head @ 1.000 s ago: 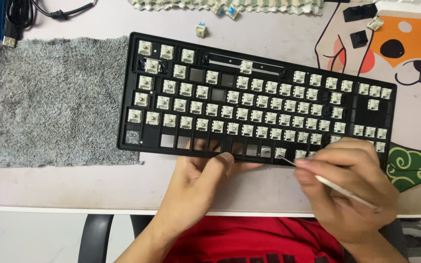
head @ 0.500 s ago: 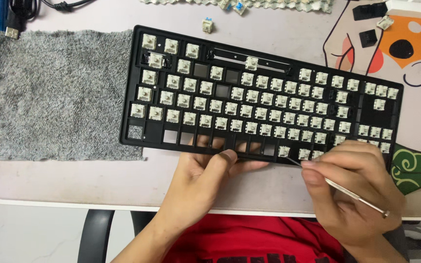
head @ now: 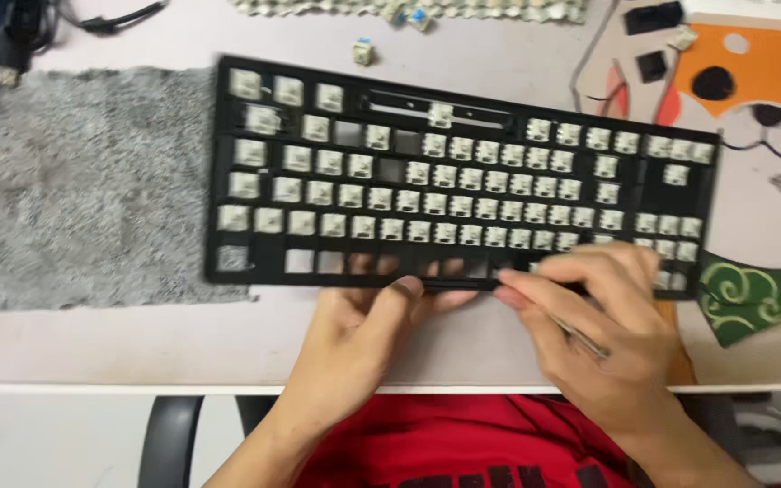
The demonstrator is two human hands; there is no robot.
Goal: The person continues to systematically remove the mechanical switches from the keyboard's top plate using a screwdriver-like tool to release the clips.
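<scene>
I am looking down at a black keyboard plate (head: 463,181) lying flat on the desk (head: 137,343), its long side running across the view. Pale, cream-coloured switches are filling most of its square openings; several openings in the bottom row, and a few in the upper rows, are standing open. The plate's left end is overlapping the edge of a grey fuzzy mat (head: 83,181), and its right end is lying over a cartoon dog desk mat (head: 752,108).

My left hand (head: 354,334) is gripping the plate's near edge, thumb on top of the frame and fingers (head: 390,267) curled underneath, showing through the open bottom-row slots. My right hand (head: 598,334) is resting just right of it on the same near edge, fingers closed in a pinch around a thin metal tool (head: 580,336) whose tip is hidden at the bottom row.

Compared with a half second ago, the plate is sitting a little further right in the view and looking more blurred, and my right hand has come leftward along the near edge, so the two hands are now almost touching.

Beyond the plate's far edge, a loose switch (head: 365,51) is lying alone on the desk, and a strip of more switches (head: 463,9) is running along the top of the view. Two black keycaps (head: 653,41) are sitting beyond the plate's far right corner.
</scene>
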